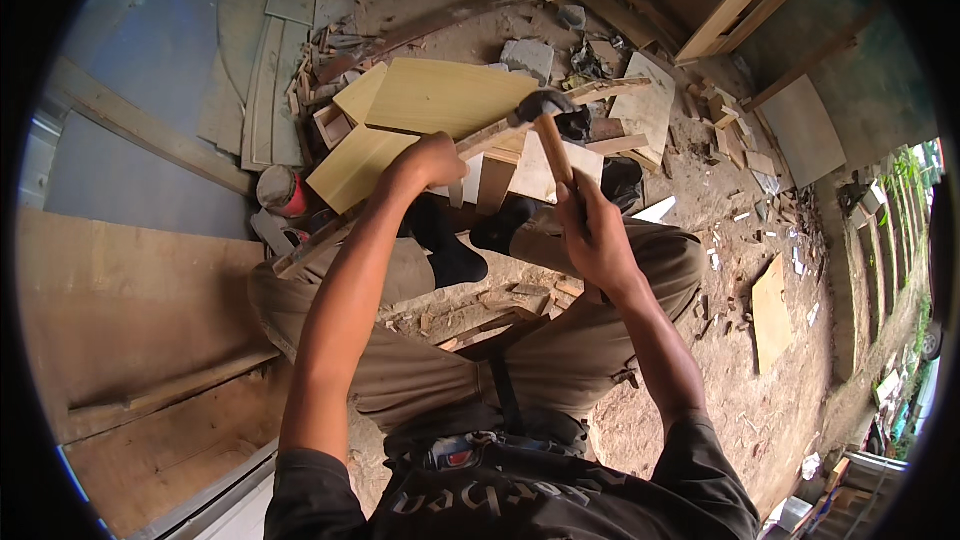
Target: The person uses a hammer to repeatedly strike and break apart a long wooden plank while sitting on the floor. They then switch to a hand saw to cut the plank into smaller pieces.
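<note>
My right hand is wrapped round the wooden handle of a claw hammer. Its dark metal head is at the long wooden strip; whether it touches the wood I cannot tell. This strip slants from my left knee up to the far right. My left hand is closed round it near its middle, left of the hammer head. Yellowish boards lie just beyond and beneath the strip. A pale board and short wood pieces are below the hammer, close to my feet in black socks.
A red-rimmed can stands at the left by a grey sheet wall. Wood scraps and white bits litter the dirt floor at the right. A grey block lies at the back, and a wooden frame stands at the far right.
</note>
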`<state>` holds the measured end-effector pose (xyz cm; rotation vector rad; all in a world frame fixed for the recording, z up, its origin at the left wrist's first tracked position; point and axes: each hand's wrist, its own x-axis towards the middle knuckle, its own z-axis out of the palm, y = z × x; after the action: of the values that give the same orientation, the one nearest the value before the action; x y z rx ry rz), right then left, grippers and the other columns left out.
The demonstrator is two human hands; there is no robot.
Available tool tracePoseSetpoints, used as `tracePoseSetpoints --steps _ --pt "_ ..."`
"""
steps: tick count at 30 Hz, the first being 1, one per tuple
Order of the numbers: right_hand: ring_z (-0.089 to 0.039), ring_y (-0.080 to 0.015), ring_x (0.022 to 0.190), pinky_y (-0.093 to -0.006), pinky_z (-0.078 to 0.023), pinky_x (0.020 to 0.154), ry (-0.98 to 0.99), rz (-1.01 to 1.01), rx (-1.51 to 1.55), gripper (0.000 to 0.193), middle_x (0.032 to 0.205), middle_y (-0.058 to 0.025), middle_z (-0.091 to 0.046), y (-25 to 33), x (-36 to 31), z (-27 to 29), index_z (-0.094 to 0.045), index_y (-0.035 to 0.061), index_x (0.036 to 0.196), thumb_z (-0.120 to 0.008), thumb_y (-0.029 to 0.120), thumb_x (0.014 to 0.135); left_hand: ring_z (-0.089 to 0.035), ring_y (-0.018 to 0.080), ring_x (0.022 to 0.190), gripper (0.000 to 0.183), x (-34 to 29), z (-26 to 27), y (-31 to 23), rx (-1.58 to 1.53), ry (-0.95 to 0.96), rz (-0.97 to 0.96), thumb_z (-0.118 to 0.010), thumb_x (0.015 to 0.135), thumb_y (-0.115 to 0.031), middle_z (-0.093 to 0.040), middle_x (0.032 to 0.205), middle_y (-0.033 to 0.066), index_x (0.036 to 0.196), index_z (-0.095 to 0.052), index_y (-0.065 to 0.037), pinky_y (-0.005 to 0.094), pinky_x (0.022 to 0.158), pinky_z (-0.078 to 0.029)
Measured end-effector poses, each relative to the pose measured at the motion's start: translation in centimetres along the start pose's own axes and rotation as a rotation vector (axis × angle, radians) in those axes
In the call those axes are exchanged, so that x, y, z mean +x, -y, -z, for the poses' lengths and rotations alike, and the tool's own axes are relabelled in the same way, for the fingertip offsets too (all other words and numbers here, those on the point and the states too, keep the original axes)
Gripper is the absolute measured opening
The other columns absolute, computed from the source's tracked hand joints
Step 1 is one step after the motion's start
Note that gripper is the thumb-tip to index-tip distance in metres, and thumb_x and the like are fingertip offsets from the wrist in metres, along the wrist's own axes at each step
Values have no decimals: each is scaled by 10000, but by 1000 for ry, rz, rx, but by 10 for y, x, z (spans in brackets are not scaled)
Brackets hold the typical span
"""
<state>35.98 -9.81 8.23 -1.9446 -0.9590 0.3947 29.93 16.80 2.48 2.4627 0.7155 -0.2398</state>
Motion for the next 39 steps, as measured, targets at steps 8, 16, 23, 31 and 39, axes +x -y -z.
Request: tracePoseSetpoints --steps 8,16,23,31,39 --pt "-612 -506 740 -548 -453 584 233 75 -335 343 772 -309 -627 4 41 5 -405 -49 1265 -494 129 987 -671 449 807 367 1 -21 4 -55 -68 1 -633 688 -217 -637 787 345 821 -660 125 467 757 -535" --pt "-619 -497 758 -542 -478 602 169 76 -389 345 791 -316 -629 8 43 3 -419 -56 1258 -518 105 970 -660 453 907 345 -10 -9 -7 -69 3 93 -645 709 -160 -646 890 349 905 -661 124 473 813 -534" --pt "-624 -489 744 -537 -488 614 172 68 -313 383 770 -304 -632 15 41 2 -409 -57 1295 -517 106 966 -661 438 949 339 -12 -6 -5 -87 50 126 -644 729 -152 -649 954 340 946 -676 106 466 850 -526" --pt "-568 -206 511 -309 -429 477 87 -173 -96 384 663 -90 -574 -15 32 4 -554 -9 1240 -445 295 1032 -668 421 925 405 -15 -13 3 -91 -15 95 -664 778 -277 -656 908 328 939 -678 95 460 827 -525" --pt "-392 -22 425 -201 -314 344 -588 -241 502 199 650 46 -447 -36 2 -50 -455 84 951 -587 229 986 -668 331 709 638 -62 -36 -13 -679 -175 -40 -501 931 -578 -635 711 225 837 -613 42 403 646 -496"
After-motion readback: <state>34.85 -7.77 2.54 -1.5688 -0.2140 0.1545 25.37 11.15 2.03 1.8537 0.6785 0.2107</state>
